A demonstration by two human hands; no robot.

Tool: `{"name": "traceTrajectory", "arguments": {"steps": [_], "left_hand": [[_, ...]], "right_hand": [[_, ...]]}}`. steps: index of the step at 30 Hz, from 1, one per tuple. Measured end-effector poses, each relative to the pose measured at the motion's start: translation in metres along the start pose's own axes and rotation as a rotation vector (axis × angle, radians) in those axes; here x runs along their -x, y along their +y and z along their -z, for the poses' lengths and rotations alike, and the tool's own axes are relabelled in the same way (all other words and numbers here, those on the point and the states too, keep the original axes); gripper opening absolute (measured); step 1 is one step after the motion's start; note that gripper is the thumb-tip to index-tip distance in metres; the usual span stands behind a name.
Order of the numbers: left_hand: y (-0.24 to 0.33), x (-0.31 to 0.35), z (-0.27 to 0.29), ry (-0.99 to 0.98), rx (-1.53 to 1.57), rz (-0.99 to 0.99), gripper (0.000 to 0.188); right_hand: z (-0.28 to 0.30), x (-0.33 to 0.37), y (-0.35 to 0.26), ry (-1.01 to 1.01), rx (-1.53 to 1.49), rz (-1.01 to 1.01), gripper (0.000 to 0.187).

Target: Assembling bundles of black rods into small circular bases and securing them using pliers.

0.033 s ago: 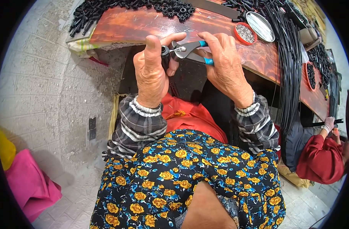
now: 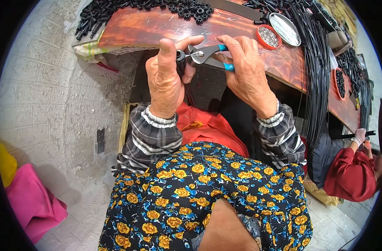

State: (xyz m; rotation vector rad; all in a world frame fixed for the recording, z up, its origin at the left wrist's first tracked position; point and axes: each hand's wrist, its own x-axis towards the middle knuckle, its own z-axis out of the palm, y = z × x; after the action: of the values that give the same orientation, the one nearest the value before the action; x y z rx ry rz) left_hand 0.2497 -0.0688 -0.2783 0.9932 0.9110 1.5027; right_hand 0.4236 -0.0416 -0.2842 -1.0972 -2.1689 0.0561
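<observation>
My left hand [image 2: 165,81] is closed around a small black cylindrical part [image 2: 181,57], its thumb pointing up and its index finger stretched across behind. Wrapped round the handles of a pair of pliers [image 2: 212,57], grey with teal grips, is my right hand [image 2: 248,69]. The plier jaws meet a thin, pale strip or wire [image 2: 194,54] that reaches toward the top of the black part. Both hands are held up at the near edge of a reddish-brown wooden table [image 2: 151,27]. Most of the black part is hidden by my left fingers.
Black rods and gear-like parts [image 2: 195,10] are heaped along the table's far side. To the right are a red dish [image 2: 268,37] of small metal pieces, an oval tray [image 2: 285,29] of thin white strips and long black strands [image 2: 316,79]. Another person's red sleeve [image 2: 352,175] shows at far right.
</observation>
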Motion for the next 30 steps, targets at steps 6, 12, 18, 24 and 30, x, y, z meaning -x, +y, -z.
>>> {"name": "traceTrajectory", "arguments": {"steps": [6,12,18,24,30], "left_hand": [[0.001,0.001,0.009,-0.026,0.03,0.028,0.077],[-0.003,0.008,0.011,-0.251,0.113,-0.084,0.054],[0.008,0.013,0.018,-0.436,-0.083,0.014,0.037],[0.009,0.011,0.026,-0.298,-0.05,0.034,0.045],[0.004,0.011,0.021,-0.455,-0.029,0.027,0.061]], "right_hand": [[0.006,-0.009,0.004,-0.036,0.023,0.038,0.041],[0.034,-0.036,0.031,-0.195,-0.124,0.274,0.051],[0.044,-0.037,0.025,-1.48,-0.897,-0.45,0.052],[0.058,-0.018,-0.011,-0.268,0.154,0.269,0.045],[0.045,-0.002,0.019,-1.499,-1.072,-0.59,0.043]]}}
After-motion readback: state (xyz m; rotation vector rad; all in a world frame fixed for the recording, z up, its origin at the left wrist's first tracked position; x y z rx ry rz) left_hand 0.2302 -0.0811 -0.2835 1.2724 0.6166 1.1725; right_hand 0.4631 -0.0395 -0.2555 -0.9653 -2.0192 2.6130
